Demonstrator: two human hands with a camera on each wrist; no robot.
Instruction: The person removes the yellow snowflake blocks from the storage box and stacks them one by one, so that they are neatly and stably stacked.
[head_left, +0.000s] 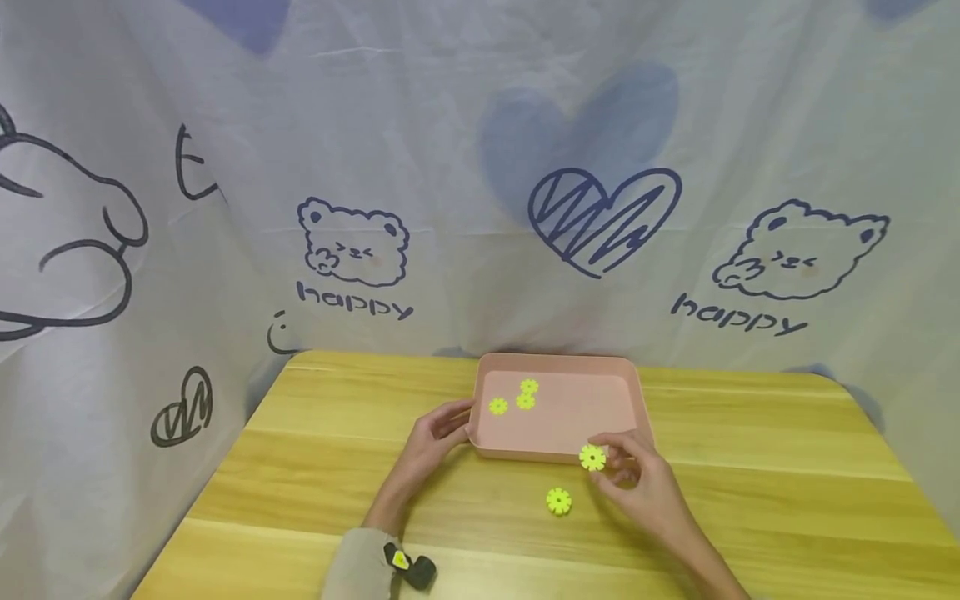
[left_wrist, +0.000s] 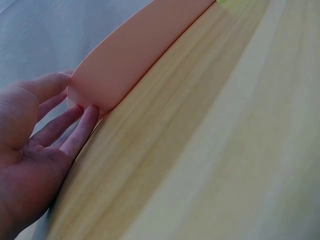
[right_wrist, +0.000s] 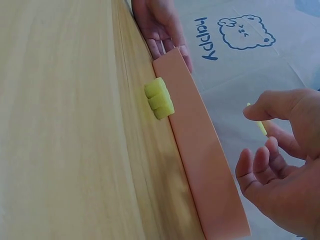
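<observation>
My left hand (head_left: pixel 435 437) holds the left front corner of a shallow pink tray (head_left: pixel 525 455), thumb and fingers on either side of that corner. With thumb and index finger, my right hand (head_left: pixel 637 483) pinches a yellow-green notched disc (head_left: pixel 592 457) with a small centre hole, over the tray's front right edge. In the right wrist view this disc (right_wrist: pixel 262 128) shows thin and nearly edge-on. On the table before the tray lies another yellow-green notched piece (head_left: pixel 558 502); from the right wrist it looks thick, with a ridged side (right_wrist: pixel 160 98).
Inside the tray, towards its left, lie three more yellow-green discs: one apart (head_left: pixel 498 406), and an upper one (head_left: pixel 529 386) close to a lower one (head_left: pixel 526 402). The wood-grain table (head_left: pixel 300 483) meets a printed white cloth (head_left: pixel 450 275) behind and at the left.
</observation>
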